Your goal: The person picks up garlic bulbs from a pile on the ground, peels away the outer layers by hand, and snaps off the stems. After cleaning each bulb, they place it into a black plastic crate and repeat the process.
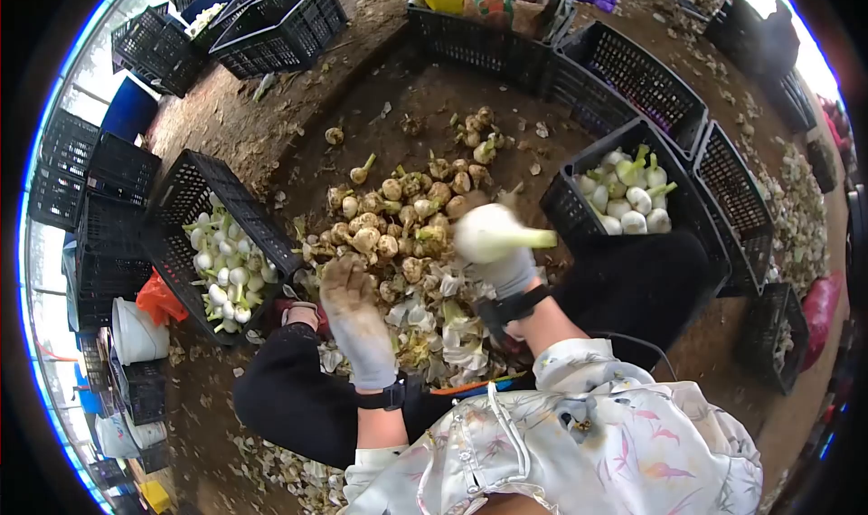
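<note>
A white garlic bulb [488, 231] with a short pale green stem is in my right hand [512, 273], blurred by motion and raised over the pile. The glove on that hand is light grey, and its fingers are mostly hidden behind the bulb. My left hand [357, 311], in a soil-stained glove, is held out with its fingers extended and nothing in them. It is over the near-left edge of a heap of unpeeled garlic bulbs [393, 212]. Loose garlic skins [434, 330] lie between the two hands, close to my legs.
At left, a tilted black crate [185, 212] holds many cleaned bulbs. Another black crate [565, 198] with larger white bulbs stands at right. More crates [633, 72] line the far right, and a white bucket [140, 331] stands at left.
</note>
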Motion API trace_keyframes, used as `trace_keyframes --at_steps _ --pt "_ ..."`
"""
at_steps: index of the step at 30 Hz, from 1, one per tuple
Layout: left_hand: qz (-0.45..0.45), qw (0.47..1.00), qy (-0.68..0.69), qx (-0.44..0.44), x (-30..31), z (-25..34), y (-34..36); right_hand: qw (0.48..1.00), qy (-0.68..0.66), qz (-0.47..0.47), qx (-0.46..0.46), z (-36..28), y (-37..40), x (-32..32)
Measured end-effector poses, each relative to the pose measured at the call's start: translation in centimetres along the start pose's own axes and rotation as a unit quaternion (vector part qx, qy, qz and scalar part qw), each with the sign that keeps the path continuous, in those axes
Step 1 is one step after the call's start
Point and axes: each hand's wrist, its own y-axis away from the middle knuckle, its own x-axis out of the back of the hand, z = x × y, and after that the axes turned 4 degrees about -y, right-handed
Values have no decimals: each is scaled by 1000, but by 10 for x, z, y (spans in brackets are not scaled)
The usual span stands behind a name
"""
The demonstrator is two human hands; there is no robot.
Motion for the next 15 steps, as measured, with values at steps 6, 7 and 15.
trace_keyframes --at_steps 6,7,15 --pt "182 976 18 115 16 -18 -7 688 699 179 -74 21 -54 125" --pt "188 975 17 115 15 -24 -9 512 845 108 -115 33 -59 90" --pt "41 969 -221 107 23 -50 -7 814 521 192 -169 45 -57 28"
